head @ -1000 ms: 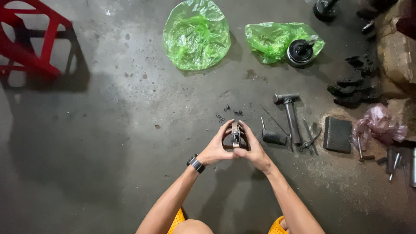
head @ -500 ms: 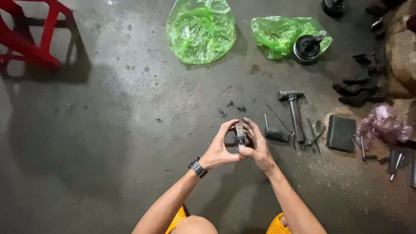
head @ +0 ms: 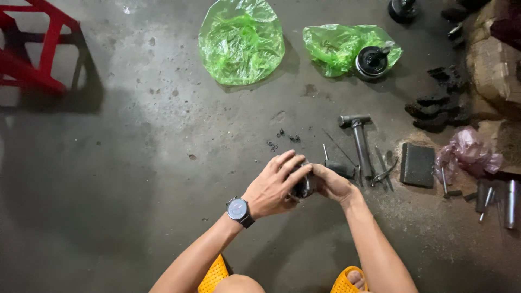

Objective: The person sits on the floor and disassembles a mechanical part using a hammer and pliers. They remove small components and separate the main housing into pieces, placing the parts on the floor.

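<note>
I clamp the small dark metal part (head: 304, 187) between my left hand (head: 274, 187) and right hand (head: 332, 184), gripping its sides firmly, since it appears rigid, dense and greasy.

Two green plastic bags (head: 241, 43) (head: 347, 48) far above the hands, one hammer (head: 358, 138) just right, one red stool (head: 32, 51) far left.

Left hand (head: 277, 184) and right hand (head: 332, 184) together, grip seemingly closed
</note>
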